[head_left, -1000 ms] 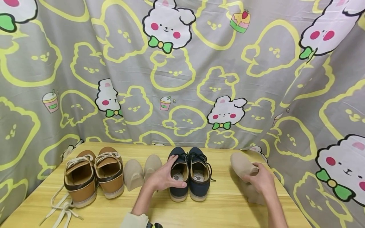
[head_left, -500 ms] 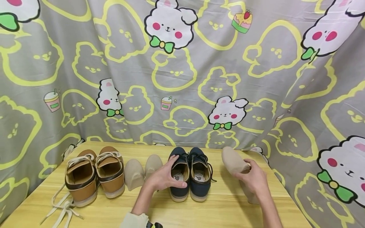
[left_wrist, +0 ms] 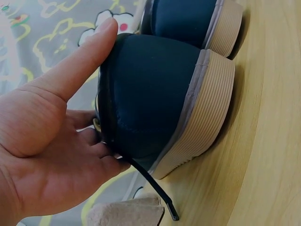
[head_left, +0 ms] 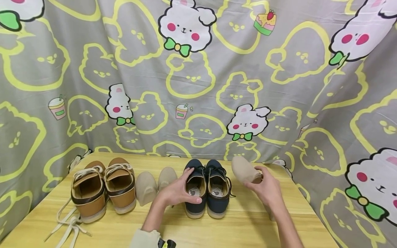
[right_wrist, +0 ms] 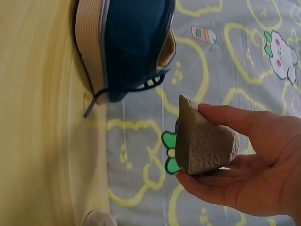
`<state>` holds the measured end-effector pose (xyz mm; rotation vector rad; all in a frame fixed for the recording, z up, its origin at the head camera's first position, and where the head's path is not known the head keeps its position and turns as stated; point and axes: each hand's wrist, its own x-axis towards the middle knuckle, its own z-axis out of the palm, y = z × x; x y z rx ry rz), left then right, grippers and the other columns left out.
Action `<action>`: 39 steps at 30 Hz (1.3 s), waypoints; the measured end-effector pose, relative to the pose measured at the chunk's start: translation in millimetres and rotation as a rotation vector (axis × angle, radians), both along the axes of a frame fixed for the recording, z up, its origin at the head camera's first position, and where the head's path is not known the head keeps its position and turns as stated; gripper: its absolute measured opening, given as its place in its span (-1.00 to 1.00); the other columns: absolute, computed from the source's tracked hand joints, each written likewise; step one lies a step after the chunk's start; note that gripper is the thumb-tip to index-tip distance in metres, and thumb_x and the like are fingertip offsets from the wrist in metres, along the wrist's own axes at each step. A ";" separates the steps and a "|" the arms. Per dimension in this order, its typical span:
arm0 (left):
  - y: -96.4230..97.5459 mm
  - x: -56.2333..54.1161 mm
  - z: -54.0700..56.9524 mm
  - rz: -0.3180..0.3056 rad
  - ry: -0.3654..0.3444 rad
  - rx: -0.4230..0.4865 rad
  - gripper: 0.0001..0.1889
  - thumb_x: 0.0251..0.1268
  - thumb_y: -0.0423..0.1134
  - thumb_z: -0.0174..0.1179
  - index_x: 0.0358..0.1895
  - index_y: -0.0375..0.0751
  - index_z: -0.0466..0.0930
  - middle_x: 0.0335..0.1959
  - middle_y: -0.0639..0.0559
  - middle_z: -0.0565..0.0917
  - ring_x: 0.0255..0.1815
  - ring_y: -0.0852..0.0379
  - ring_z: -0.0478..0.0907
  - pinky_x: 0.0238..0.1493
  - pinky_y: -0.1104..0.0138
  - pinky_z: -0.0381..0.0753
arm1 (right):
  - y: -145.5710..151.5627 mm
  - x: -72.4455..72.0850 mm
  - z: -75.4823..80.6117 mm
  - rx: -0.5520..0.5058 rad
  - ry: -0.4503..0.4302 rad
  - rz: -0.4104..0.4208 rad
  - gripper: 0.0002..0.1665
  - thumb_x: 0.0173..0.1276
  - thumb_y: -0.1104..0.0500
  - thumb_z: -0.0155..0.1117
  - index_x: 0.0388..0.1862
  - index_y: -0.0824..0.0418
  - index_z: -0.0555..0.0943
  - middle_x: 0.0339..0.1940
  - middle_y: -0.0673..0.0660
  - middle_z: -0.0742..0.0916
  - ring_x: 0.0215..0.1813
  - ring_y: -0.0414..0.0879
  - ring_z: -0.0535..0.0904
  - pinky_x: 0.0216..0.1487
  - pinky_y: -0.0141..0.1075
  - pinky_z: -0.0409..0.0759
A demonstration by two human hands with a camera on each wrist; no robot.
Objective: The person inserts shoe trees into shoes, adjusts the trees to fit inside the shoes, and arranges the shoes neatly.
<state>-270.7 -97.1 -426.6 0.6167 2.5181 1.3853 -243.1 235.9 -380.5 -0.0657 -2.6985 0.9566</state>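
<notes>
In the head view, my left hand [head_left: 178, 191] lies on the left navy shoe [head_left: 195, 210], its thumb at the heel and its fingers along the left side. The left wrist view shows the thumb and fingers around the collar of that shoe. The right navy shoe [head_left: 217, 206] stands tight beside it. My right hand [head_left: 265, 184] holds a beige moulded shoe insert [head_left: 243, 168] above the table, right of the pair. Thumb and fingers pinch its narrow end in the right wrist view. Another beige insert [head_left: 272, 216] lies mostly hidden behind the right forearm.
Two more beige shoe inserts [head_left: 145, 187] lie left of my left hand. A pair of tan shoes [head_left: 119, 196] stands at the left, with long loose laces [head_left: 72, 224] on the wooden table [head_left: 198, 236]. Behind rises a patterned grey curtain [head_left: 198, 103].
My right hand has moved left with the beige shoe insert, closer to the navy shoes. The left hand has stayed in place on the left navy shoe.
</notes>
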 end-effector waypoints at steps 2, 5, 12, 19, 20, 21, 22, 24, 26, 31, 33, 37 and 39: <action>-0.5 -0.3 -0.2 -0.001 0.002 -0.003 0.28 -0.04 0.13 0.59 0.68 0.00 -0.12 0.70 -0.12 -0.17 0.66 -0.23 -0.06 0.49 -0.16 0.25 | -5.8 -1.7 1.6 -0.003 -0.002 0.015 -0.10 0.09 -0.01 0.62 0.36 0.25 0.47 0.15 0.42 0.70 0.15 0.30 0.62 0.10 0.13 0.56; -0.8 -0.7 -1.0 -0.002 0.004 -0.011 0.28 -0.03 0.15 0.58 0.68 0.01 -0.13 0.70 -0.13 -0.16 0.66 -0.23 -0.04 0.48 -0.16 0.26 | -14.0 -3.5 4.5 0.004 -0.003 0.040 -0.10 0.08 -0.03 0.63 0.36 0.24 0.49 0.14 0.40 0.71 0.12 0.28 0.63 0.07 0.11 0.58; -0.7 -1.3 -1.6 0.009 0.011 -0.012 0.27 -0.02 0.13 0.58 0.68 -0.01 -0.11 0.70 -0.14 -0.11 0.65 -0.24 0.00 0.49 -0.16 0.24 | -32.1 -5.3 13.4 -0.007 -0.005 0.119 -0.10 0.06 -0.06 0.66 0.35 0.21 0.52 -0.09 0.26 0.77 -0.09 0.06 0.67 -0.11 -0.08 0.61; -0.8 -0.9 -0.7 0.018 0.016 -0.018 0.26 -0.03 0.12 0.59 0.67 -0.04 -0.09 0.69 -0.14 -0.07 0.64 -0.23 0.02 0.50 -0.16 0.24 | -46.1 -5.0 23.0 -0.014 -0.021 0.179 -0.08 0.05 -0.07 0.65 0.38 0.17 0.52 -0.07 0.22 0.77 -0.05 0.03 0.68 -0.09 -0.12 0.64; -0.7 -0.8 -0.6 0.018 0.016 -0.018 0.26 -0.03 0.12 0.59 0.67 -0.04 -0.09 0.69 -0.14 -0.06 0.64 -0.23 0.03 0.50 -0.16 0.24 | -47.5 -5.1 23.9 -0.015 -0.022 0.191 -0.08 0.06 -0.07 0.65 0.38 0.17 0.53 -0.07 0.23 0.77 -0.05 0.03 0.68 -0.10 -0.13 0.64; -0.6 -0.6 -0.5 0.019 0.017 -0.019 0.26 -0.03 0.12 0.59 0.67 -0.05 -0.09 0.69 -0.14 -0.06 0.64 -0.23 0.04 0.49 -0.15 0.25 | -49.0 -5.2 24.8 -0.016 -0.024 0.197 -0.09 0.05 -0.07 0.65 0.38 0.16 0.53 -0.06 0.23 0.77 -0.05 0.03 0.68 -0.11 -0.14 0.64; -0.5 -0.5 -0.4 0.018 0.019 -0.020 0.26 -0.03 0.12 0.59 0.67 -0.05 -0.08 0.69 -0.14 -0.05 0.63 -0.23 0.04 0.49 -0.15 0.25 | -50.4 -5.1 25.7 -0.018 -0.027 0.203 -0.09 0.04 -0.07 0.65 0.37 0.15 0.54 -0.07 0.22 0.77 -0.06 0.02 0.68 -0.13 -0.15 0.65; -0.2 -0.4 -0.2 0.015 0.020 -0.016 0.25 -0.02 0.11 0.59 0.67 -0.06 -0.08 0.69 -0.14 -0.04 0.63 -0.22 0.05 0.49 -0.15 0.25 | -52.8 -5.1 27.2 -0.016 -0.029 0.213 -0.10 0.04 -0.08 0.65 0.37 0.12 0.56 -0.08 0.20 0.78 -0.08 0.00 0.68 -0.15 -0.18 0.64; -0.5 -0.3 -0.4 0.013 0.020 -0.015 0.25 -0.02 0.12 0.59 0.67 -0.06 -0.08 0.69 -0.14 -0.04 0.63 -0.22 0.05 0.49 -0.15 0.26 | -55.3 -5.7 28.0 -0.017 -0.032 0.225 -0.10 0.03 -0.07 0.66 0.36 0.12 0.57 -0.08 0.18 0.78 -0.09 -0.02 0.69 -0.16 -0.20 0.64; -0.9 -0.8 -1.2 0.008 0.022 -0.022 0.25 -0.01 0.15 0.57 0.67 -0.05 -0.09 0.69 -0.14 -0.05 0.63 -0.21 0.06 0.48 -0.14 0.28 | -60.0 -4.5 31.4 -0.036 -0.053 0.266 -0.12 0.00 -0.04 0.67 0.34 0.12 0.59 -0.04 0.16 0.79 -0.06 -0.04 0.71 -0.16 -0.21 0.66; -0.9 -1.3 -1.3 0.006 0.018 -0.023 0.26 -0.01 0.16 0.57 0.67 -0.04 -0.10 0.69 -0.14 -0.06 0.63 -0.21 0.05 0.47 -0.14 0.29 | -61.6 -3.5 34.1 -0.046 -0.067 0.285 -0.13 -0.01 -0.03 0.68 0.32 0.12 0.59 -0.02 0.16 0.79 -0.04 -0.03 0.72 -0.15 -0.19 0.68; -0.8 -2.1 -1.6 0.003 0.013 -0.022 0.26 -0.01 0.17 0.56 0.67 -0.04 -0.10 0.69 -0.14 -0.07 0.64 -0.19 0.03 0.48 -0.14 0.28 | -63.6 -3.4 38.3 -0.066 -0.094 0.320 -0.15 -0.02 0.01 0.69 0.29 0.13 0.60 0.01 0.18 0.79 0.01 0.01 0.74 -0.12 -0.18 0.69; -0.9 -2.2 -2.0 0.004 0.011 -0.020 0.26 -0.01 0.17 0.56 0.67 -0.04 -0.10 0.69 -0.15 -0.07 0.64 -0.19 0.03 0.49 -0.13 0.27 | -63.8 -3.1 39.9 -0.083 -0.111 0.335 -0.17 -0.02 0.03 0.69 0.28 0.14 0.60 0.01 0.19 0.79 0.02 0.02 0.74 -0.13 -0.18 0.70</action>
